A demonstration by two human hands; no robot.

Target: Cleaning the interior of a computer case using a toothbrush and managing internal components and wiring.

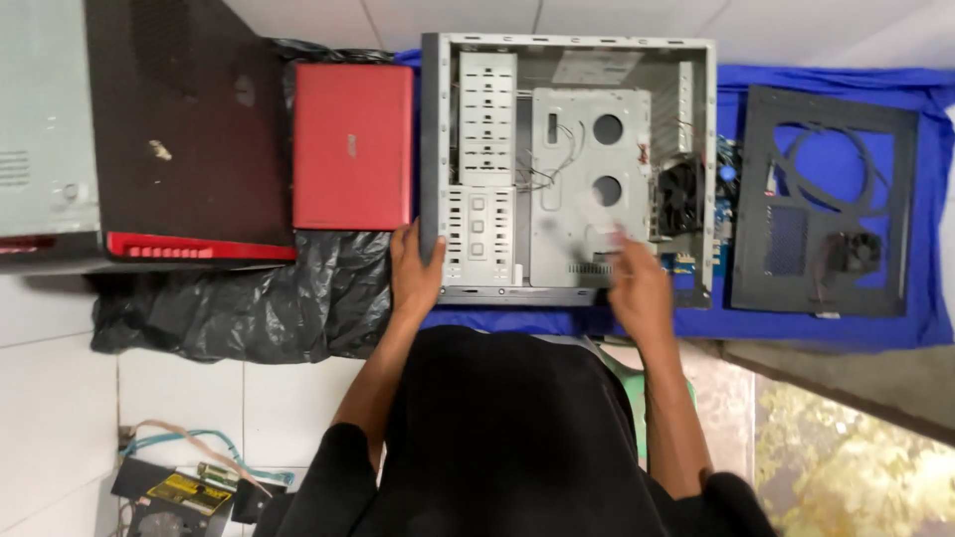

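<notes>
Far left: a big black tower case (pixel 189 119) lying flat with a red strip along its near edge, on crumpled black plastic sheeting (pixel 249 308). Beside it, a closed red laptop (pixel 352 145). Centre: an open grey sheet-metal computer case (pixel 567 164) on a blue cloth (pixel 846 333), side panel off, drive cage and bare motherboard tray with 2 round holes showing. Left hand (pixel 415 270) clamped on the case's near-left corner, fingers curled over the wall. Right hand (pixel 633 281) at the near rim by the tray — blurred, so finger spread impossible to tell. Right of it, a small black fan (pixel 679 196), then a separate black perforated side panel (pixel 824 204). Likely risks: skin cut on raw steel edges, thin loose wires snagged — or the case sliding on the cloth under a one-sided pull.
</notes>
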